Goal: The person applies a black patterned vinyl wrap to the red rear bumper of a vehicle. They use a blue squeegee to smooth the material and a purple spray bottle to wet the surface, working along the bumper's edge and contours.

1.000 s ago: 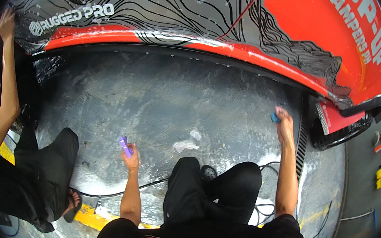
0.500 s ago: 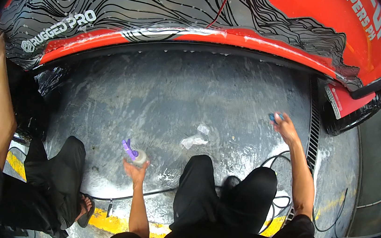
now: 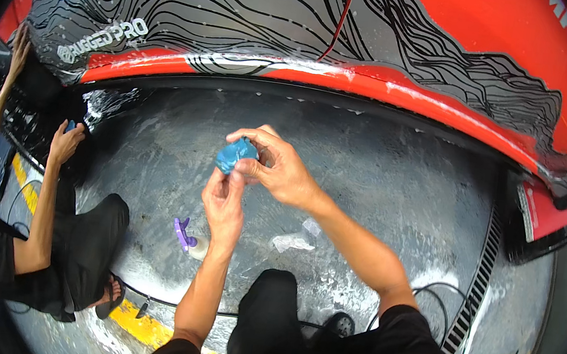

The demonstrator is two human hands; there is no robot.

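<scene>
A shiny blue lump of detailing clay (image 3: 235, 155) is pinched between my two hands, above the floor and in front of the car's lower side. My left hand (image 3: 224, 209) grips it from below with the fingertips. My right hand (image 3: 278, 164) closes around its right side, thumb in front and fingers over the top. A spray bottle (image 3: 197, 247) with a purple trigger head stands on the floor to the left of my left forearm. The red car body (image 3: 340, 78), with grey and black line graphics and wet streaks along its sill, spans the far side.
At left, a co-worker's hand (image 3: 66, 142) holds a small blue piece beside a black tyre; their other hand (image 3: 20, 49) touches the car. Crumpled clear plastic (image 3: 293, 242) lies on the grey floor (image 3: 343, 142). A drain grate (image 3: 482, 276) and a black hose (image 3: 447, 307) are at right.
My left hand has let go of the spray bottle, leaving it on the floor. My right hand has brought the clay leftward, and both hands now hold it. The co-worker's second hand has come into view.
</scene>
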